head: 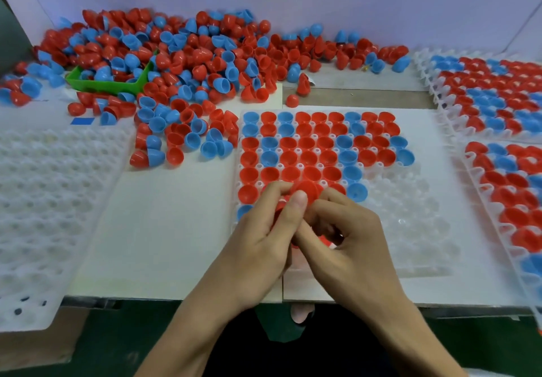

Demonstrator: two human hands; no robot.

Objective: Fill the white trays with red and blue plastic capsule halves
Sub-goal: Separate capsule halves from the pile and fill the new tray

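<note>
A white tray (pixel 410 230) lies in front of me, its far rows filled with red and blue capsule halves, its near right part bare. My left hand (pixel 258 241) and my right hand (pixel 349 241) meet over the tray's near left part. Both pinch a red capsule half (pixel 306 189) at the fingertips, and more red halves (pixel 278 209) show under my left fingers. A big heap of loose red and blue halves (pixel 176 63) covers the far left of the table. The hands hide the tray cells beneath them.
An empty white tray (pixel 44 200) lies at the left, overhanging the table's front edge. Two filled trays sit at the right, one far (pixel 484 98) and one near (pixel 513 200). A green bin (pixel 108 85) is half buried in the heap. A lilac wall closes the back.
</note>
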